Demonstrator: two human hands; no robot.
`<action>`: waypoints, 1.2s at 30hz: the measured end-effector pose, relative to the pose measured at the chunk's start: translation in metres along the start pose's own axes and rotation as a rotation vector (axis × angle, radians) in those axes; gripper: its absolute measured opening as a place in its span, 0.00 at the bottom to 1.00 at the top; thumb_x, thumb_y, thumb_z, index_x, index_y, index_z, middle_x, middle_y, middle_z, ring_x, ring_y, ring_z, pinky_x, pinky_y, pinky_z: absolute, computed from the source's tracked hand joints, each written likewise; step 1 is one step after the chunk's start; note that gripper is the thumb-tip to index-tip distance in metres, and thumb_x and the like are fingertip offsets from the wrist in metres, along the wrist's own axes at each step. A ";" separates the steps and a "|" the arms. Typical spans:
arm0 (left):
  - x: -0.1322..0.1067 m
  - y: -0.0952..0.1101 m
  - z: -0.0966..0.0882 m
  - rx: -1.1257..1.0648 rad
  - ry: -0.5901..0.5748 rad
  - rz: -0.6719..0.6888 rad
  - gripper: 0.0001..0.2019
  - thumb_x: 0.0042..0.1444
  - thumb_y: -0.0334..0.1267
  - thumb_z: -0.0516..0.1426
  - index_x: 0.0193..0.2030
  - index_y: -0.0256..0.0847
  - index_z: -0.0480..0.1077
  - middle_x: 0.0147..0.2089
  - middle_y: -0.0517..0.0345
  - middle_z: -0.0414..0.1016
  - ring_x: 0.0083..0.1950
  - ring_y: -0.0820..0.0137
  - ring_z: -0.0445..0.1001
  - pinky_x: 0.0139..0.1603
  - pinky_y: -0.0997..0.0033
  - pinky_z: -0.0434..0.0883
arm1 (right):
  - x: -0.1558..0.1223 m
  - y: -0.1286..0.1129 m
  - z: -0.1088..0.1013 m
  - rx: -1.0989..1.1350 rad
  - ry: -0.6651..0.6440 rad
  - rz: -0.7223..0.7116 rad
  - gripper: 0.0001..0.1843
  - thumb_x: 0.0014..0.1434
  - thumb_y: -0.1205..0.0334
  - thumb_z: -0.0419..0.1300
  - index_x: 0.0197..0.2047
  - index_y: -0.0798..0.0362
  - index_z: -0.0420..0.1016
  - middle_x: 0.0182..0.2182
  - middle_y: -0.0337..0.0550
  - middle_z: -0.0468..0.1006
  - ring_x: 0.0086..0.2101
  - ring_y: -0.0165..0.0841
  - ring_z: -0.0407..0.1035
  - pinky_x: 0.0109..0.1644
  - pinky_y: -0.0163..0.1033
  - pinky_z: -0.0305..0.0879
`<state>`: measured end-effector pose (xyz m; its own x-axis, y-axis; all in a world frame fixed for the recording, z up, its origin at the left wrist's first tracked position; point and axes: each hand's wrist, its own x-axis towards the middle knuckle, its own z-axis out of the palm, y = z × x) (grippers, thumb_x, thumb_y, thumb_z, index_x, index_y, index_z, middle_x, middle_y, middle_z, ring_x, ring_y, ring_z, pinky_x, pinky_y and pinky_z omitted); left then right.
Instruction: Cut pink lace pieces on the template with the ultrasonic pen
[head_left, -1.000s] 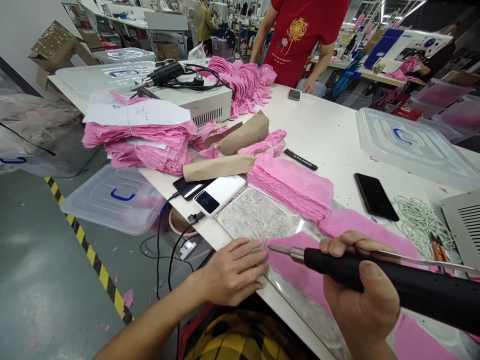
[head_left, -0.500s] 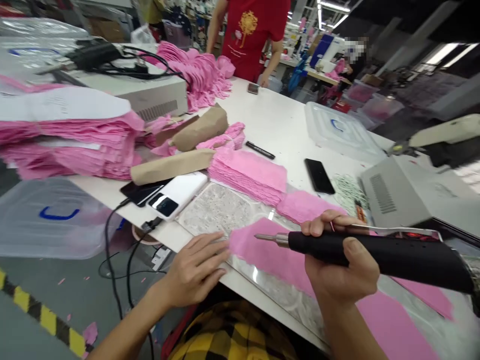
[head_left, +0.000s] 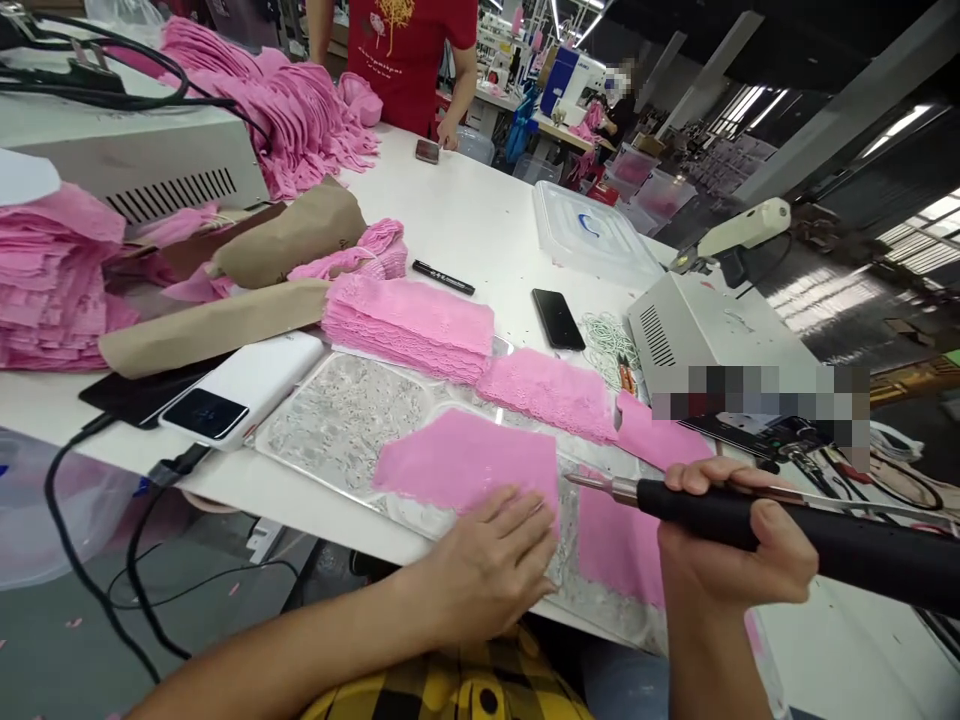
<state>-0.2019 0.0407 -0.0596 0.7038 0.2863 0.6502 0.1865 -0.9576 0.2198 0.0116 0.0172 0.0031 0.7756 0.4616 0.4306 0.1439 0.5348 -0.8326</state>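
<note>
My left hand (head_left: 491, 565) lies with its fingers outstretched on the lower right part of a flat pink fabric piece (head_left: 457, 455). Wrapped in my right hand (head_left: 739, 545) is a black pen-shaped hand tool (head_left: 705, 510) with a pointed metal tip, which is over the gap between that piece and a second pink piece (head_left: 619, 535). A thin metal strip also runs along my right fingers; its kind is unclear. Both fabric pieces rest on a clear sheet with a grey speckled pattern (head_left: 337, 410). Behind them are two stacks of pink fabric pieces (head_left: 409, 325).
A white power bank (head_left: 247, 380) with cables stands at the left, near brown paper (head_left: 292, 235). Farther back are a marker (head_left: 442, 277), a black phone (head_left: 558, 320) and a plastic lid (head_left: 592, 230). Grey machine boxes (head_left: 705, 320) flank the table. A person in red (head_left: 409, 70) stands opposite.
The view has turned to the right. My left hand has moved from the left edge of the pink piece onto its right part. The tool tip has shifted right, past that piece's right edge.
</note>
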 end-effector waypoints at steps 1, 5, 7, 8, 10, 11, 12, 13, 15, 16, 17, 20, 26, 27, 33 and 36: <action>0.003 0.002 0.005 0.005 -0.026 0.008 0.16 0.66 0.41 0.53 0.51 0.31 0.72 0.54 0.46 0.76 0.58 0.57 0.73 0.63 0.56 0.67 | -0.001 0.001 0.000 0.006 -0.021 -0.003 0.09 0.37 0.59 0.54 0.25 0.52 0.68 0.21 0.37 0.66 0.19 0.28 0.60 0.22 0.36 0.59; 0.008 0.005 0.013 0.023 -0.143 0.038 0.19 0.66 0.46 0.54 0.53 0.32 0.71 0.56 0.46 0.75 0.58 0.57 0.72 0.63 0.56 0.65 | -0.002 0.006 0.003 0.033 -0.050 -0.005 0.09 0.38 0.60 0.54 0.26 0.52 0.70 0.22 0.37 0.69 0.20 0.28 0.61 0.22 0.37 0.61; 0.007 0.006 0.013 0.033 -0.160 0.049 0.19 0.67 0.46 0.53 0.54 0.33 0.71 0.56 0.45 0.75 0.58 0.58 0.72 0.63 0.56 0.64 | -0.002 0.007 0.005 0.045 -0.043 -0.003 0.09 0.39 0.60 0.54 0.26 0.53 0.70 0.23 0.38 0.69 0.20 0.28 0.61 0.23 0.37 0.62; 0.007 0.005 0.012 0.039 -0.157 0.051 0.19 0.67 0.46 0.53 0.54 0.33 0.70 0.56 0.46 0.75 0.58 0.58 0.72 0.63 0.56 0.64 | -0.002 0.007 0.006 0.052 -0.042 -0.002 0.09 0.39 0.60 0.54 0.27 0.53 0.70 0.23 0.38 0.70 0.20 0.28 0.62 0.23 0.37 0.62; 0.007 0.005 0.012 0.045 -0.140 0.051 0.18 0.67 0.45 0.53 0.54 0.33 0.71 0.55 0.47 0.76 0.58 0.58 0.72 0.63 0.56 0.63 | -0.003 0.008 0.007 0.062 -0.044 0.002 0.09 0.40 0.61 0.55 0.27 0.53 0.70 0.24 0.38 0.70 0.20 0.28 0.62 0.23 0.37 0.62; 0.007 0.005 0.011 0.045 -0.133 0.052 0.18 0.67 0.45 0.52 0.54 0.33 0.71 0.55 0.47 0.76 0.58 0.58 0.72 0.63 0.56 0.63 | -0.003 0.008 0.007 0.065 -0.048 0.001 0.09 0.40 0.61 0.55 0.27 0.53 0.70 0.23 0.38 0.69 0.20 0.28 0.62 0.23 0.37 0.62; 0.007 0.005 0.011 0.045 -0.129 0.054 0.18 0.67 0.45 0.52 0.54 0.33 0.71 0.55 0.47 0.76 0.58 0.58 0.72 0.63 0.56 0.63 | -0.003 0.008 0.008 0.066 -0.054 -0.001 0.08 0.40 0.61 0.55 0.28 0.53 0.70 0.23 0.38 0.69 0.20 0.28 0.62 0.23 0.37 0.62; 0.007 0.005 0.011 0.043 -0.128 0.057 0.18 0.67 0.45 0.52 0.53 0.33 0.71 0.55 0.48 0.76 0.58 0.58 0.72 0.63 0.57 0.63 | -0.004 0.008 0.008 0.065 -0.062 -0.007 0.08 0.41 0.61 0.55 0.28 0.53 0.70 0.23 0.38 0.69 0.20 0.28 0.62 0.23 0.37 0.62; 0.008 0.005 0.011 0.040 -0.135 0.060 0.17 0.68 0.45 0.52 0.53 0.33 0.71 0.55 0.48 0.76 0.58 0.59 0.72 0.63 0.57 0.63 | -0.004 0.009 0.008 0.063 -0.077 -0.027 0.08 0.42 0.61 0.55 0.28 0.53 0.70 0.23 0.38 0.69 0.21 0.29 0.63 0.23 0.37 0.62; 0.008 0.005 0.011 0.039 -0.138 0.061 0.17 0.68 0.45 0.52 0.53 0.33 0.71 0.54 0.48 0.76 0.58 0.59 0.72 0.63 0.57 0.63 | -0.004 0.009 0.008 0.064 -0.081 -0.035 0.08 0.42 0.61 0.55 0.28 0.53 0.70 0.24 0.38 0.70 0.21 0.29 0.63 0.23 0.37 0.62; 0.008 0.005 0.011 0.037 -0.142 0.062 0.17 0.68 0.45 0.52 0.53 0.33 0.71 0.54 0.48 0.77 0.58 0.59 0.72 0.63 0.57 0.63 | -0.005 0.009 0.008 0.067 -0.080 -0.037 0.08 0.42 0.61 0.55 0.29 0.53 0.70 0.24 0.38 0.70 0.21 0.29 0.63 0.23 0.37 0.62; 0.009 0.005 0.011 0.035 -0.150 0.058 0.17 0.68 0.44 0.51 0.53 0.33 0.71 0.54 0.47 0.77 0.58 0.59 0.72 0.63 0.58 0.63 | -0.005 0.009 0.009 0.076 -0.073 -0.018 0.08 0.42 0.62 0.56 0.29 0.53 0.70 0.24 0.38 0.70 0.21 0.28 0.63 0.23 0.37 0.62; 0.007 0.004 0.012 0.031 -0.131 0.061 0.17 0.68 0.43 0.52 0.53 0.32 0.72 0.54 0.48 0.77 0.57 0.60 0.73 0.64 0.59 0.64 | -0.006 0.009 0.011 0.062 -0.073 -0.008 0.06 0.42 0.62 0.57 0.27 0.53 0.71 0.24 0.37 0.71 0.21 0.29 0.63 0.24 0.38 0.63; 0.007 0.004 0.012 0.030 -0.132 0.063 0.17 0.68 0.43 0.52 0.53 0.32 0.71 0.54 0.48 0.77 0.57 0.60 0.73 0.64 0.59 0.64 | -0.006 0.009 0.011 0.059 -0.076 -0.008 0.06 0.42 0.63 0.57 0.27 0.53 0.71 0.24 0.37 0.71 0.21 0.29 0.64 0.24 0.38 0.63; 0.006 0.004 0.012 0.033 -0.114 0.072 0.16 0.67 0.42 0.52 0.53 0.32 0.72 0.55 0.46 0.76 0.59 0.59 0.72 0.64 0.58 0.64 | -0.007 0.006 0.010 0.080 -0.058 0.004 0.06 0.43 0.63 0.57 0.28 0.53 0.70 0.25 0.37 0.71 0.21 0.28 0.64 0.25 0.38 0.64; 0.006 0.004 0.011 0.030 -0.108 0.086 0.16 0.67 0.41 0.52 0.52 0.32 0.72 0.54 0.46 0.77 0.59 0.60 0.73 0.64 0.59 0.65 | -0.008 0.001 0.005 0.107 -0.082 0.020 0.07 0.43 0.62 0.56 0.28 0.53 0.71 0.24 0.38 0.70 0.21 0.28 0.63 0.23 0.37 0.62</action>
<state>-0.1890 0.0383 -0.0629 0.7878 0.1992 0.5829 0.1414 -0.9795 0.1437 0.0027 0.0173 0.0008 0.7241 0.5270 0.4450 0.0590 0.5954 -0.8012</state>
